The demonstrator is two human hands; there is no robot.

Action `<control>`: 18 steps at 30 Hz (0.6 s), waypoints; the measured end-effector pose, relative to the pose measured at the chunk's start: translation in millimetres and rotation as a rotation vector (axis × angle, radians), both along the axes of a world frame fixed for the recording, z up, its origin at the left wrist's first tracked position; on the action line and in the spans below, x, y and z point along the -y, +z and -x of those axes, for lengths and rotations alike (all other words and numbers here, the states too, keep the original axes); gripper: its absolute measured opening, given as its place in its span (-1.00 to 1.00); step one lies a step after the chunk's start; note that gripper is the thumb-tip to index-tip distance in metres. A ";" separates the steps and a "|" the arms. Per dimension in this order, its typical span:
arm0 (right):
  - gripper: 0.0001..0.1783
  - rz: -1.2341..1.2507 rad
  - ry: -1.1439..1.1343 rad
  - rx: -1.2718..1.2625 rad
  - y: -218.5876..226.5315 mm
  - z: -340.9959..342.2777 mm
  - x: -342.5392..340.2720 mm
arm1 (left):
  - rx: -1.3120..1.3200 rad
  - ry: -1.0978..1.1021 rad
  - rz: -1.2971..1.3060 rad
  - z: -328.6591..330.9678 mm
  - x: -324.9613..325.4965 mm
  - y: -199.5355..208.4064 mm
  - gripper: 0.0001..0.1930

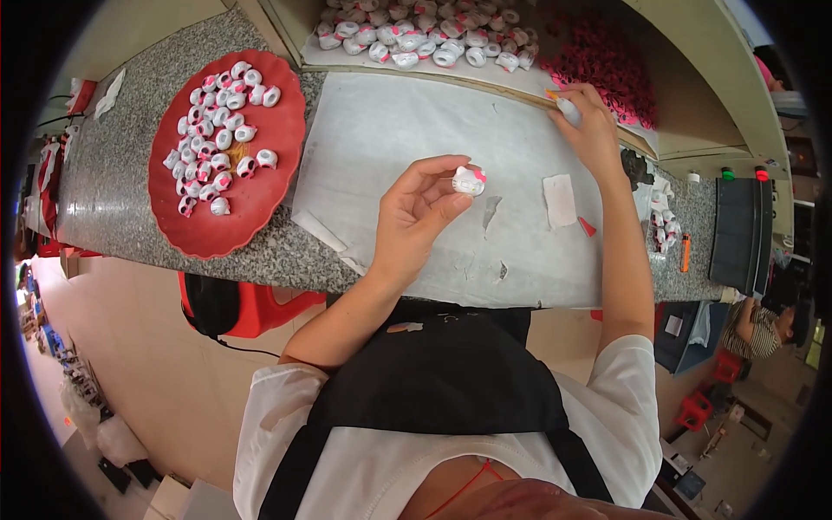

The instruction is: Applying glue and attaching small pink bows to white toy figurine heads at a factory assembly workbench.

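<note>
My left hand (414,212) is closed, pinching a small white cat-head piece (469,181) with a pink bow between thumb and fingers, above the paper-covered worktop. Farther right and forward, my right hand (593,130) grips a small white squeeze bottle (569,111) with an orange-yellow tip. That tip is at the front edge of the shelf, close to a heap of small pink parts (602,65). To the left of those lies a crowd of white pieces (425,35) on the same shelf.
A red scalloped plate (269,195) of pink-and-white pieces stands on the granite counter at left. White paper (347,130) covers the middle, with a small pale sheet (559,201) and a red scrap (588,227). At right are more pieces (666,227) and an orange cutter (685,253).
</note>
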State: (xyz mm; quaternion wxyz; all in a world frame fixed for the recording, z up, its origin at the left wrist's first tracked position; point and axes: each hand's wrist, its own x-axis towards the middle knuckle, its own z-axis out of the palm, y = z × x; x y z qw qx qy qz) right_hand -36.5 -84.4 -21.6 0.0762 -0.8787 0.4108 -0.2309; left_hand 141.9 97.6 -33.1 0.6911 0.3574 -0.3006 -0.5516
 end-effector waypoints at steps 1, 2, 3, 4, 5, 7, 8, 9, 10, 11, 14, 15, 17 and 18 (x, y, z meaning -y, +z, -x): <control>-0.81 -0.005 0.020 0.024 0.0 3.7 -3.8 | -0.019 -0.023 0.008 -0.1 1.2 1.9 -0.68; -0.81 0.017 -0.015 0.022 -2.9 7.8 -2.9 | -0.038 -0.046 0.014 0.4 1.9 3.1 -0.67; -0.84 0.054 -0.048 0.017 -4.2 13.0 -1.9 | -0.038 -0.045 -0.002 1.7 2.1 3.3 -0.67; -0.86 0.072 -0.062 0.050 -1.6 14.9 -5.2 | -0.031 -0.063 0.019 2.0 4.5 1.9 -0.68; -0.88 0.089 -0.070 0.085 3.9 14.2 -10.1 | -0.022 -0.074 0.040 1.4 5.0 1.3 -0.68; -0.90 -0.082 -0.103 0.249 18.0 6.5 -34.6 | -0.012 -0.064 0.030 0.0 3.0 1.0 -0.68; -0.91 -0.240 -0.145 0.406 25.2 3.0 -50.3 | -0.008 -0.062 0.034 -0.1 2.3 1.8 -0.68; -0.90 -0.348 -0.078 0.528 28.0 0.4 -66.6 | -0.006 -0.060 0.025 -0.2 1.0 0.7 -0.68; -0.89 -0.445 -0.024 0.647 33.1 0.6 -84.0 | 0.041 -0.076 0.047 1.0 0.7 2.3 -0.68; -0.87 -0.573 0.015 0.730 32.4 0.9 -97.5 | 0.089 -0.089 0.060 1.9 1.1 1.2 -0.69; -0.85 -0.788 0.054 0.905 23.7 -2.6 -126.6 | 0.202 -0.082 0.104 6.8 0.0 0.2 -0.70; -0.84 -0.874 0.070 0.991 20.8 -5.0 -134.2 | 0.204 -0.095 0.097 8.4 -1.2 -0.3 -0.70; -0.85 -0.913 0.030 1.028 22.2 -13.3 -145.6 | 0.332 -0.055 0.120 10.6 -1.3 -0.5 -0.71; -0.85 -0.953 0.004 1.056 22.1 -15.5 -149.0 | 0.334 -0.066 0.115 11.8 -1.1 -1.0 -0.71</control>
